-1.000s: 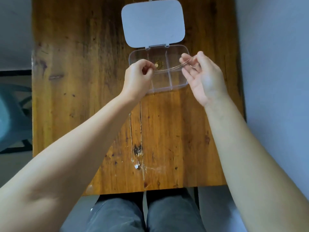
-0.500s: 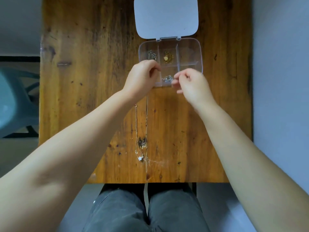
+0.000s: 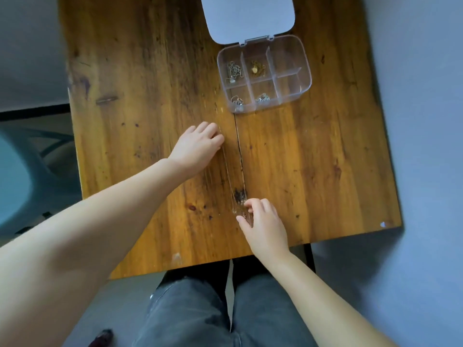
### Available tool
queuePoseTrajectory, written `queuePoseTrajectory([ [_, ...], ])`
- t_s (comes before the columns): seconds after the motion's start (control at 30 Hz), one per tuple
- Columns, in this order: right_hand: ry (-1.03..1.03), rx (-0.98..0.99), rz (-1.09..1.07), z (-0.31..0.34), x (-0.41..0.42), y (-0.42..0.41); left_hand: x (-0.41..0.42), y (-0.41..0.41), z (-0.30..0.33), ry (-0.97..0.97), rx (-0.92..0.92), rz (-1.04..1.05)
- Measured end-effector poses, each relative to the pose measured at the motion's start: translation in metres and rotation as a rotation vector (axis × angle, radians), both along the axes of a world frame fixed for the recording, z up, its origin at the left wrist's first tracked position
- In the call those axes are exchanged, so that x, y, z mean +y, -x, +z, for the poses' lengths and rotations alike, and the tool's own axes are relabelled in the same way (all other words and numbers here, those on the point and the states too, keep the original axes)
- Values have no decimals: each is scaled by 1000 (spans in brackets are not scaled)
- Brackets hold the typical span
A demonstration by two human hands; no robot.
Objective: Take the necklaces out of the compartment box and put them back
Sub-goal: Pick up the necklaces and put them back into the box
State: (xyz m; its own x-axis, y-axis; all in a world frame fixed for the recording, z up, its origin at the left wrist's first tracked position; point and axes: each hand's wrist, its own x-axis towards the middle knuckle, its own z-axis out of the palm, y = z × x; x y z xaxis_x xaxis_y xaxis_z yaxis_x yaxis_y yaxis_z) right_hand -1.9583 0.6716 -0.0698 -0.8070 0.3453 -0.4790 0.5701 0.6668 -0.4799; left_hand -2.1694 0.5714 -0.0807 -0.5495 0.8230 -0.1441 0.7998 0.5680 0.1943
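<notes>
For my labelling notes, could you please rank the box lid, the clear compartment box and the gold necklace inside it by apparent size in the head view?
1. Box lid, although the frame's top edge crops it.
2. Clear compartment box, looking only slightly smaller than the lid.
3. Gold necklace, bunched in one compartment, by far the smallest.

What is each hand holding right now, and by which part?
Cannot tell: left hand sits at the necklace's far end, right hand at its pendant end.
</notes>
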Motion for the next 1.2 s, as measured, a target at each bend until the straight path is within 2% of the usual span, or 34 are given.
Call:
queuePoseTrajectory([
  [0.13,-121,76,81,-8,-13,-10,1,4,-4,28,25,-59],
  [0.27,-131,129,60,-12,-15,-11,5,8,11,-101,-177,63],
  [0.4,-72,187,-79,-4,0,-16,22,0,34,-256,-370,222],
  [0.57,-57,275,-321,12,66,-37,97,-9,58,-420,-390,136],
  [0.67,-165,307,-428,15,120,-52,162,-12,59,-392,-395,32],
  [0.77,-210,254,-499,9,166,-64,223,-19,49,-320,-410,-13],
  [0.9,-246,172,-460,-5,195,-71,277,-29,25,-249,-393,-11],
  [1.07,-237,135,-364,-11,204,-72,287,-26,-1,-109,-322,-71],
  [1.2,-144,228,-428,1,222,-49,274,-16,6,-215,-373,-25],
])
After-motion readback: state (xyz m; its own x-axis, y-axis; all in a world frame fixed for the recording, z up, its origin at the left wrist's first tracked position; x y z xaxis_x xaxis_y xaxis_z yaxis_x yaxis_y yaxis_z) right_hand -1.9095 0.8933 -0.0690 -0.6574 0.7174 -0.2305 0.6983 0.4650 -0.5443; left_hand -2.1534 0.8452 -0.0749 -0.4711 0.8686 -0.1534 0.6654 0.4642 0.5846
